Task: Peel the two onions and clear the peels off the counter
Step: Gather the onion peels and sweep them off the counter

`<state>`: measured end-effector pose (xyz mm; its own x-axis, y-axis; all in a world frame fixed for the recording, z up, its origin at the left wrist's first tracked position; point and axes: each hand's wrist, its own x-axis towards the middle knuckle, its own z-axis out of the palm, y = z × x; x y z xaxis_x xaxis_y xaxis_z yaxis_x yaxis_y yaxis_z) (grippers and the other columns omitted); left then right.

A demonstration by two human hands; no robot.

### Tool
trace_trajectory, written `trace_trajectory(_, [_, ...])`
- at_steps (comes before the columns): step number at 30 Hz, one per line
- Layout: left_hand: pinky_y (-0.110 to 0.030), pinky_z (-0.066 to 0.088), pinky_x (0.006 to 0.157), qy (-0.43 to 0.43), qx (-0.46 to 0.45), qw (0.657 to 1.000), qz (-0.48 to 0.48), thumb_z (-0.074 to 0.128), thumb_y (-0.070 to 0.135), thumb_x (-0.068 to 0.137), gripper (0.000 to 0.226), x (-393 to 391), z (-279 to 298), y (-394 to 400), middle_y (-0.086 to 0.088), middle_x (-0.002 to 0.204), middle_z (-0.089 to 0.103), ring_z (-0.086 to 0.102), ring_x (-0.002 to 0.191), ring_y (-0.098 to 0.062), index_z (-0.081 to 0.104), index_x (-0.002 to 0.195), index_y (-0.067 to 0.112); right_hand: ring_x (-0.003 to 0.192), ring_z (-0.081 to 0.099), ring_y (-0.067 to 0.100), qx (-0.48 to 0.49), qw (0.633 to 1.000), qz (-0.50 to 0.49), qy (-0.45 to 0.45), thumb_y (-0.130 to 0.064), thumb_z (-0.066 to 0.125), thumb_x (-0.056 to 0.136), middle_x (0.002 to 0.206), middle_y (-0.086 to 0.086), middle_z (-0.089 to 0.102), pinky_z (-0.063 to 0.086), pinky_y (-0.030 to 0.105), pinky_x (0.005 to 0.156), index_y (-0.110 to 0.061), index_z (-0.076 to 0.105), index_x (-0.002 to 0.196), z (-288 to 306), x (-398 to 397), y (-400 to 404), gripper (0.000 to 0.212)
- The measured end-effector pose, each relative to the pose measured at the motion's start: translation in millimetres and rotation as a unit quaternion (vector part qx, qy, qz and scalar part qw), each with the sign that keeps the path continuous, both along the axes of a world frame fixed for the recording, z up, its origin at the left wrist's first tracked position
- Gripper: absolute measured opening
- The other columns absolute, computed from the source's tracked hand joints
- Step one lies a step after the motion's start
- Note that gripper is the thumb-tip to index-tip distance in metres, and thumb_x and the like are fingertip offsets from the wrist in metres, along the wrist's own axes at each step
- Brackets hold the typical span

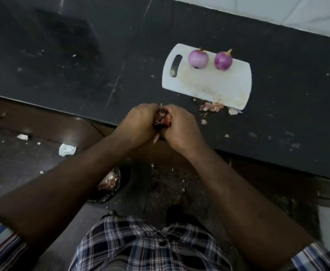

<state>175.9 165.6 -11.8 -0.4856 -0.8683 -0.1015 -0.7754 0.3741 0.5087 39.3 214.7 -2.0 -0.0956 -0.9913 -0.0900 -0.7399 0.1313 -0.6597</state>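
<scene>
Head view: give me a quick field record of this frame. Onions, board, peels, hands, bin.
onions: two, peeled, purple; left onion and right onion sit apart on the board's far edge
board: white cutting board on dark counter
loose peels: small pile on the counter by the board's near edge, with scraps nearby
left hand: grips a bunch of peels
right hand: grips the same bunch
bin: dark container on the floor below, with peels inside
</scene>
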Motion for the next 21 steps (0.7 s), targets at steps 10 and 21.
trace_trajectory(10, [-0.024,0.035,0.074,0.006,0.041,0.998,0.042,0.072,0.009,0.084,0.021,223.6,-74.3,31.1,-0.015,0.104,0.067,0.064,0.095,-0.032,0.065,0.103,0.007,0.098,0.062,0.015,0.061,0.997,0.015,-0.047,-0.002,0.074,0.075,0.107,0.001,0.068,0.043,0.018,0.079,-0.018,0.067,0.116,-74.5,219.8,18.5,0.044])
trace_trajectory(21, [-0.033,0.041,0.102,-0.045,0.231,0.966,0.107,0.069,0.030,0.096,0.053,323.3,-287.2,35.0,-0.019,0.137,0.061,0.059,0.125,-0.037,0.054,0.143,0.011,0.124,0.056,0.026,0.305,0.946,-0.025,-0.103,-0.006,0.072,0.081,0.134,0.007,0.062,0.044,0.032,0.103,-0.019,0.052,0.141,-289.2,330.1,10.8,0.064])
